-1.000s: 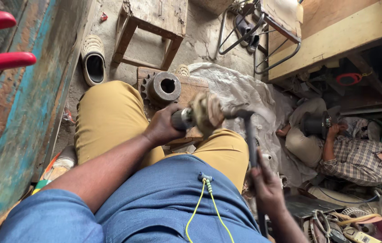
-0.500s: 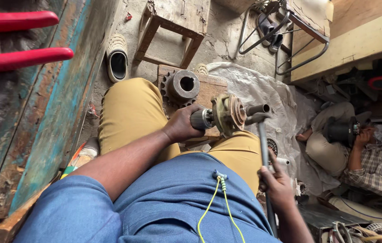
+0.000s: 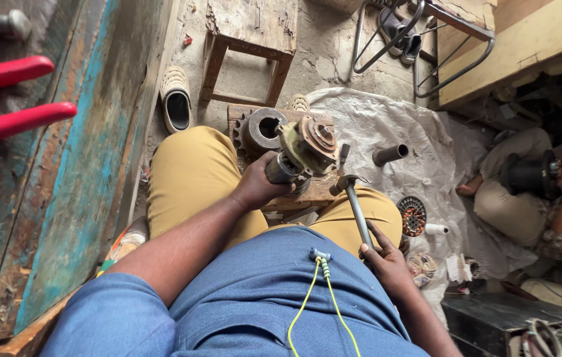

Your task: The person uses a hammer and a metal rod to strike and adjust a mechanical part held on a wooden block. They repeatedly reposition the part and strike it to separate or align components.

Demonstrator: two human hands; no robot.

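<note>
- While sat low over the floor, faced by a peeling blue plank wall [image 3: 89, 165] along the left edge, with two red bars [image 3: 13, 122] jutting from it.
- Spread over the floor's right half: a white sheet [image 3: 387, 119], with another person [image 3: 525, 192] crouched at its far right edge, busy with a dark round part.
- Beyond the knees, toward the top edge: a rough wooden stool [image 3: 248, 46], with a sandal [image 3: 176, 106] just left of it.
- Between the knees: a wooden block [image 3: 307, 198], carrying a big toothed gear [image 3: 261, 131] at its far left corner.
- Held above the block's middle, tilted, flanged end up: a rusty shaft unit [image 3: 307, 145].
- Left hand [image 3: 254, 192]: wrapped tight around the unit's lower, darker end.
- Right hand [image 3: 383, 254]: closed about the low end of a hammer [image 3: 358, 215], with the head raised just right of the unit and close beside it; contact hard to tell.
- Lying on the sheet: a short pipe [image 3: 390, 154] near the block, and a copper-wound ring [image 3: 413, 215] by the right knee.
- Step in hand, by the look of it: lining up hammer taps on the unit's upper end.
- Called for in any such tap: a firm left grip, fingers kept clear below the flange, and short, square blows.
</note>
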